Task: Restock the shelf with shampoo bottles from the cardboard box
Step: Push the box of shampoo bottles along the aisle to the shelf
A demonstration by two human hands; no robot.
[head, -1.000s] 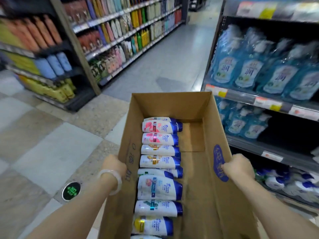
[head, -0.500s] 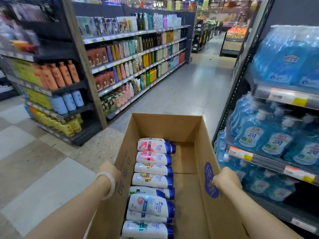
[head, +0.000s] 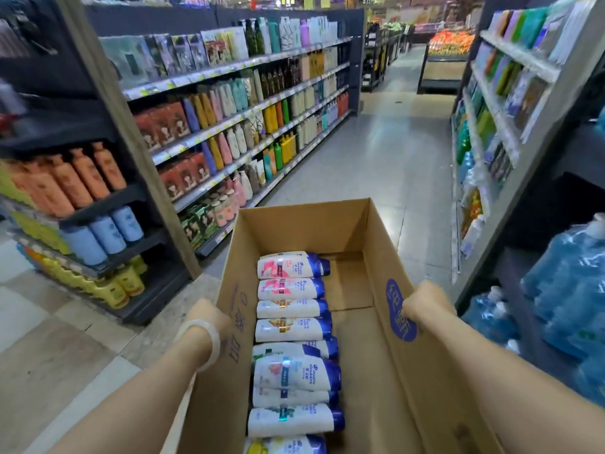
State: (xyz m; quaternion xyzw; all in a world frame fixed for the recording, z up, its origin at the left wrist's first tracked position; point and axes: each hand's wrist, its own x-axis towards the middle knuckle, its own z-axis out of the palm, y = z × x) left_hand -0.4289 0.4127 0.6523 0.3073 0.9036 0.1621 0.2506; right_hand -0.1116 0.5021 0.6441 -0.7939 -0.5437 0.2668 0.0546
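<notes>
I have the box [head: 357, 329] carried out in front of me, long axis pointing down the aisle, open top up. The bottles [head: 291, 335] lie on their sides in one row along the box's left wall, white bodies with blue caps toward the box's middle; the right half of the box floor is bare cardboard. None has been taken out yet, as far as the row shows.

I judge this to be the carrying step: the load is being brought to the shelving and no restocking has begun. Which shelf is the target I cannot tell. The left shelves [head: 235, 126] beyond the box hold rows of bottles and look fully faced; the right shelves [head: 510, 103], beside the box's far right corner, carry packets, with blue jugs [head: 566, 290] just right of the box. The next move, I think, calls for finding the gap that matches these bottles, then setting the box down close to it, level, so the row does not slide, and freeing one hand to lift the first bottle.

My left hand [head: 209, 317] is pressed against the outside of the box's left wall, a pale bangle [head: 199, 339] on the wrist; its fingers are hidden, so I cannot say how they grip. My right hand [head: 425, 304] is fisted over the box's right rim, fingers curled round the cardboard edge beside a blue stamp [head: 401, 309]. Both forearms reach forward alongside the box.
</notes>
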